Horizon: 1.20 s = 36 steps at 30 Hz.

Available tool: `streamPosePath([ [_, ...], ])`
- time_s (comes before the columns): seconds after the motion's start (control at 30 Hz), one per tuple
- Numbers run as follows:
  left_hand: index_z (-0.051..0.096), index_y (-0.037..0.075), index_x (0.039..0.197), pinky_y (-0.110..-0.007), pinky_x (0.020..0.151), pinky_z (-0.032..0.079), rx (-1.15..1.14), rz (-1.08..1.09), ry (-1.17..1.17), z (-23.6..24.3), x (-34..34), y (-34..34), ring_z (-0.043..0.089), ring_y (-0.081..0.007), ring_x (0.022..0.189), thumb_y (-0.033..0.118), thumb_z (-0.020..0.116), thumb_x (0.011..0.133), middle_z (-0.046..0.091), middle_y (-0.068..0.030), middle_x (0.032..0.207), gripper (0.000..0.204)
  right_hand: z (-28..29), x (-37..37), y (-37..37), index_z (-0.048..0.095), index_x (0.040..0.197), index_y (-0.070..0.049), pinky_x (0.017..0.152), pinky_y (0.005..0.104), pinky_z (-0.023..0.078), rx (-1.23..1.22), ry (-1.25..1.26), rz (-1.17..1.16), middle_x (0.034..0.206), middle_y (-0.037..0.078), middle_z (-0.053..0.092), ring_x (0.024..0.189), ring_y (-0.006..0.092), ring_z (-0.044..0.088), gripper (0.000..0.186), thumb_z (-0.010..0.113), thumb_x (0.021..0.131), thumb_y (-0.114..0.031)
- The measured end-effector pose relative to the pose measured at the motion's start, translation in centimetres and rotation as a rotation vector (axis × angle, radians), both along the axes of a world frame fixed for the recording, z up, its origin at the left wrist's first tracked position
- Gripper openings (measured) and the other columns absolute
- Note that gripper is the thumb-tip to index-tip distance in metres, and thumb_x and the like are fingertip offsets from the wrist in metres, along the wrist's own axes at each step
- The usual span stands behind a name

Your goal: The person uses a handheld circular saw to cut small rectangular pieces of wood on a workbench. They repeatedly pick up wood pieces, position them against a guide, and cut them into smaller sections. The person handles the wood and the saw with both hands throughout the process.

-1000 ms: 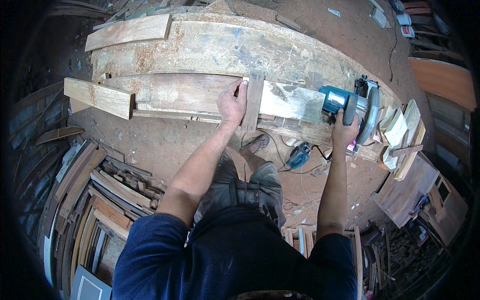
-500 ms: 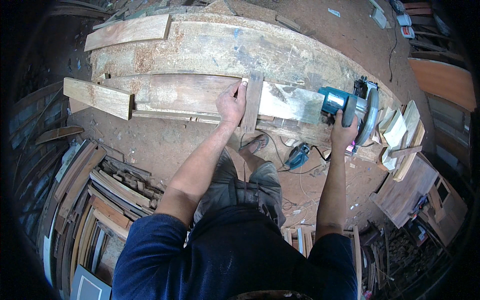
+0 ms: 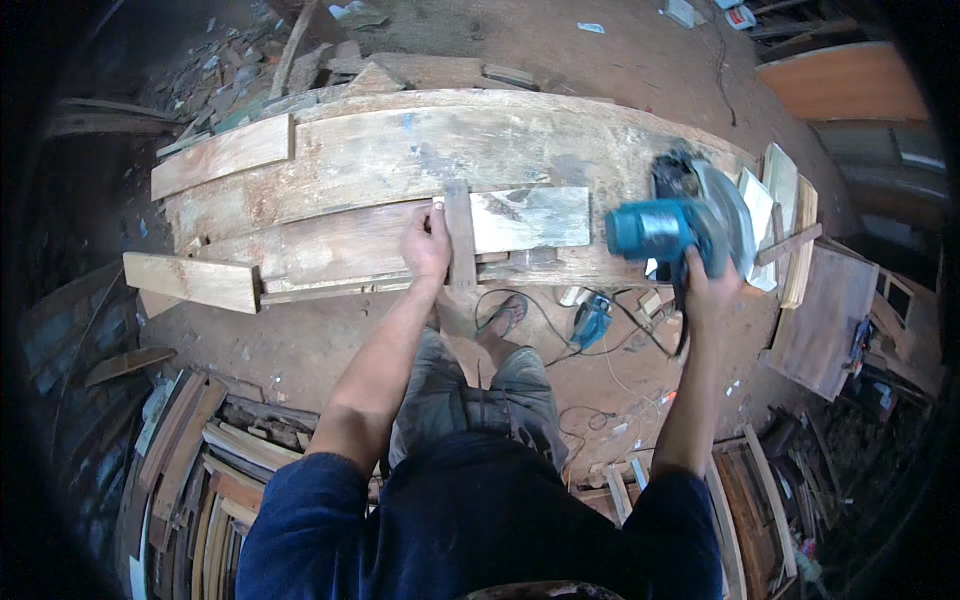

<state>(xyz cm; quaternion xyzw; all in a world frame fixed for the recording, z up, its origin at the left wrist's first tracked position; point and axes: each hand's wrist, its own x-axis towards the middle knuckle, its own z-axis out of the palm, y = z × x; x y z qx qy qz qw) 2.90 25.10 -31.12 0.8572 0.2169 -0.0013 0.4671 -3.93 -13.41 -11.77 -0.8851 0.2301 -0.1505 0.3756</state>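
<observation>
My right hand [image 3: 712, 282] is wrapped round the handle of a teal circular saw [image 3: 655, 232], blurred by motion. The saw is past the right end of a pale board [image 3: 535, 218], with a gap between them. A dark wooden strip [image 3: 460, 235] lies crosswise over the board on the bench. My left hand [image 3: 427, 247] is closed at the strip's left edge, thumb near its far end; the curled fingertips are partly hidden. Left of this hand, a browner board surface [image 3: 330, 243] stretches along the bench.
The worn plank bench [image 3: 350, 150] carries sawdust and two loose boards at left, one overhanging the near edge [image 3: 190, 282]. Pale offcuts [image 3: 790, 225] are heaped at its right end. A second teal power tool [image 3: 592, 320] and cords lie on the dirt floor near my foot.
The circular saw has come away from the pale board toward the right, exposing the board's end. My left hand stays by the strip. The whole view has shifted.
</observation>
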Motion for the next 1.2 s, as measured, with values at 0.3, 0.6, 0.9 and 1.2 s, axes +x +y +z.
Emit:
streamPosePath([
  [0.3,0.074,0.008,0.109,-0.041,0.072,0.053,-0.034,-0.054,-0.042,-0.9,-0.5,0.9,0.07,-0.0311,0.078,0.038,0.059,0.102,0.073,-0.0171,0.086,0.035,9.1,-9.8,8.4,0.067,0.094,0.001,0.052,0.0254,0.04,0.411,0.131,-0.181,0.068,0.001,0.059,0.055,0.0095,0.054,0.017,0.074,0.088,-0.014],
  [0.6,0.074,0.009,0.104,-0.044,0.067,0.052,0.041,-0.078,-0.155,-2.1,-0.2,0.9,0.07,-0.0344,0.074,0.036,0.06,0.101,0.071,-0.0183,0.079,0.03,7.0,-9.2,11.8,0.068,0.094,-0.003,0.053,0.0275,0.042,0.307,0.193,-0.335,0.07,0.001,0.061,0.058,0.0103,0.055,0.015,0.074,0.089,-0.016],
  [0.9,0.072,0.009,0.096,-0.047,0.066,0.051,0.045,-0.036,-0.129,-1.7,-0.1,0.4,0.068,-0.0371,0.07,0.035,0.061,0.1,0.069,-0.0183,0.074,0.028,1.6,-12.1,11.6,0.068,0.119,0.005,0.078,0.0307,0.05,0.463,0.36,-0.233,0.096,0.004,0.07,0.086,0.0133,0.062,0.035,0.072,0.085,-0.005],
  [1.2,0.072,0.01,0.097,-0.047,0.065,0.05,0.061,-0.059,-0.067,-1.5,0.0,0.9,0.067,-0.0387,0.07,0.033,0.061,0.1,0.069,-0.0196,0.074,0.025,-0.3,-13.9,12.8,0.069,0.109,0.003,0.072,0.0299,0.048,0.609,0.399,-0.299,0.088,0.002,0.066,0.078,0.0121,0.059,0.023,0.07,0.087,-0.004],
])
